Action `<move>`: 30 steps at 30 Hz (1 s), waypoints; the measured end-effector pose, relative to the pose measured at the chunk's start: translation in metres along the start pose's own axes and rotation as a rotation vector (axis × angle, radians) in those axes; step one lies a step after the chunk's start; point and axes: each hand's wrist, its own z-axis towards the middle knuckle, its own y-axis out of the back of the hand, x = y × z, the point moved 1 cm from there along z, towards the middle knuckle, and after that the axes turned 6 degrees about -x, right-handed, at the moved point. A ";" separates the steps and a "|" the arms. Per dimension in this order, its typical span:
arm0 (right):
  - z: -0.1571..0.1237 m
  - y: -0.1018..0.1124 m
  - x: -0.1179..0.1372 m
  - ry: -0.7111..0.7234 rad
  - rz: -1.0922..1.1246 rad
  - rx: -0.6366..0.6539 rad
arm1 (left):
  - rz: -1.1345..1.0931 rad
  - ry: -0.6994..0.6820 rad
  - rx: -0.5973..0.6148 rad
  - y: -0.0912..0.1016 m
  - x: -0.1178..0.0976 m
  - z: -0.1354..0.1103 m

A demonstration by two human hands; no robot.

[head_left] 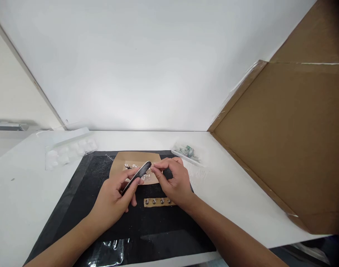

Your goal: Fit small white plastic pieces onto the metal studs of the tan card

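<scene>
My left hand [116,193] is closed around a black nail file [143,171] with a pale edge, its rounded end pointing up and to the right. Close to that end, my right hand [173,178] pinches thumb and forefinger together; whatever is between them is too small to make out. A dark rounded thing [167,173] shows in the curl of the right hand. Below both hands lies a tan card [117,163] with small white bits [134,165] on it. A brown strip with several metal studs [157,202] lies nearer me, its right end hidden by my right wrist.
A black mat [74,207] covers the middle of the white table [214,178]. A clear compartment box [71,148] stands at the back left, and a small clear tray [188,152] with greenish contents at the back right. A cardboard panel [292,141] rises along the right.
</scene>
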 end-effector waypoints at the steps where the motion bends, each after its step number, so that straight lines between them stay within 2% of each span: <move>1: 0.000 0.000 0.000 0.001 -0.005 -0.007 | -0.001 0.007 -0.009 0.000 0.001 0.000; 8: 0.001 0.000 0.000 -0.019 0.002 0.011 | -0.006 0.037 -0.025 0.001 0.005 0.001; 30: -0.001 -0.001 0.002 -0.036 -0.022 0.032 | -0.060 -0.025 -0.015 0.000 -0.003 0.001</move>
